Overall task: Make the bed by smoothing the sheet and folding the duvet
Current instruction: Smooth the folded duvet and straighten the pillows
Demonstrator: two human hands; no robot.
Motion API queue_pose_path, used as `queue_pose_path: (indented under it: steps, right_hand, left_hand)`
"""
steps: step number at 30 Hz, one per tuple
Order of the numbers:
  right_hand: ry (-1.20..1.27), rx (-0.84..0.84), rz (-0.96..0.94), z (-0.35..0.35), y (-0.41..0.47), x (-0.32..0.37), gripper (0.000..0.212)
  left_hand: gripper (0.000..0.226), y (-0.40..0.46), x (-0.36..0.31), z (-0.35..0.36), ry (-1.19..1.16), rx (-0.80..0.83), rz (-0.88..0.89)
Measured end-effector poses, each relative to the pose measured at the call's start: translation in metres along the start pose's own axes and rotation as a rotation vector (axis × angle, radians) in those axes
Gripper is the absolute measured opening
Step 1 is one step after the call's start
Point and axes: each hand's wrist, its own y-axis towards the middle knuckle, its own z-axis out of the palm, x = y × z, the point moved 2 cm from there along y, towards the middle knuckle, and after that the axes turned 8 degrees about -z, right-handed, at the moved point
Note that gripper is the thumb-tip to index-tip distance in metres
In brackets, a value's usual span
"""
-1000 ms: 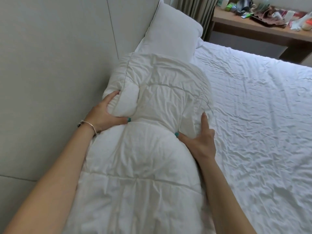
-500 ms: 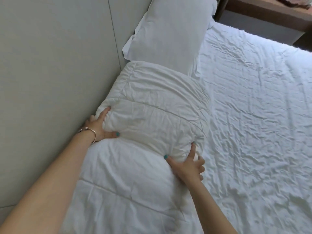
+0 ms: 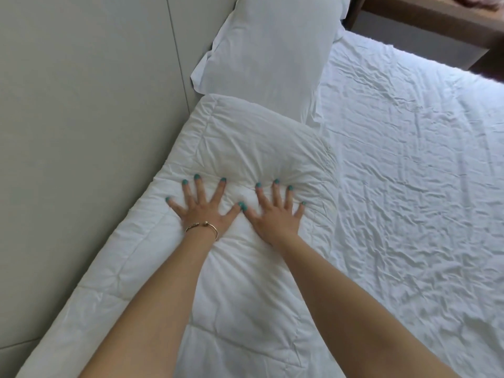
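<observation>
A white quilted duvet [image 3: 245,137] lies folded in a long strip along the wall side of the bed. Its far end is doubled over into a thick pad. My left hand [image 3: 203,207] lies flat on the duvet with fingers spread, a gold bracelet on the wrist. My right hand [image 3: 275,211] lies flat beside it, fingers spread too, thumbs nearly touching. Both palms press down on the fold, denting it. The white sheet [image 3: 409,186] covers the mattress to the right and is full of creases.
A white pillow [image 3: 272,42] leans against the wall beyond the duvet. A pale panelled wall [image 3: 81,118] runs along the left. A wooden desk [image 3: 425,15] stands past the bed at the top right.
Both hands let go of the duvet's folded end after laying it down, and moved to its top, where they now press flat. The camera has tilted further down.
</observation>
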Motion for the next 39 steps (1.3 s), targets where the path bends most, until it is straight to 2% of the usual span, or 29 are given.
queue_pose_path:
  steps: [3,8,18,22,26,33,39]
  right_hand:
    - [0.013,0.045,-0.012,-0.008,0.002,0.003,0.078]
    - [0.036,0.122,-0.040,-0.022,0.000,-0.001,0.076]
    - [0.010,0.133,-0.064,-0.034,-0.016,-0.005,0.073]
    - [0.049,0.146,-0.098,-0.042,-0.024,-0.011,0.070]
    - [0.183,0.174,-0.139,-0.061,-0.024,-0.025,0.061]
    - [0.357,0.134,-0.087,-0.117,0.032,-0.041,0.061]
    - [0.293,0.074,-0.158,-0.182,0.153,-0.053,0.060]
  left_hand:
    - [0.081,0.000,0.000,0.000,0.009,-0.027,-0.004]
    - [0.083,-0.002,0.001,-0.004,0.014,0.021,-0.014]
    - [0.093,-0.001,-0.008,-0.038,0.088,0.206,-0.017]
    - [0.087,-0.012,-0.025,-0.053,0.075,0.239,-0.080]
    - [0.079,-0.045,-0.040,-0.033,-0.025,0.200,-0.106]
    - [0.055,-0.028,-0.068,-0.067,-0.432,0.139,-0.246]
    - [0.052,0.066,-0.133,-0.113,-0.419,0.045,-0.164]
